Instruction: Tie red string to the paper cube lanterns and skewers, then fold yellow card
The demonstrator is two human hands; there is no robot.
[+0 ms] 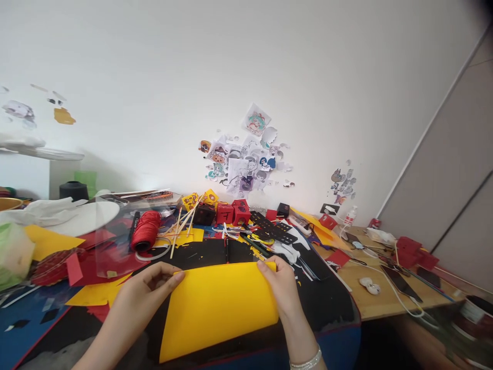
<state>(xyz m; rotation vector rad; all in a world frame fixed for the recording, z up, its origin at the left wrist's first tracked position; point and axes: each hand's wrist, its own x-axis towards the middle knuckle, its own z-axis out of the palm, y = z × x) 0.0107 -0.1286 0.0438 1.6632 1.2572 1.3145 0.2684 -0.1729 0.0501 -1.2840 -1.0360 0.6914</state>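
A plain yellow sheet of paper (223, 308) hangs between my two hands above the black part of the table. My left hand (154, 285) pinches its upper left corner between thumb and fingers. At the upper right corner, my right hand (279, 282) grips the sheet, thumb in front and fingers behind. The sheet bows slightly, and its lower edge slants up to the right. A dark pen-like stick (227, 251) lies just beyond the top edge.
A spool of red cord (145, 232) stands left of centre near thin wooden sticks (176, 234). Red paper cubes (241, 211) and a black perforated sheet (271, 227) lie farther back. Yellow and red paper scraps (96, 294) cover the left. A wooden table (372, 308) with cables adjoins on the right.
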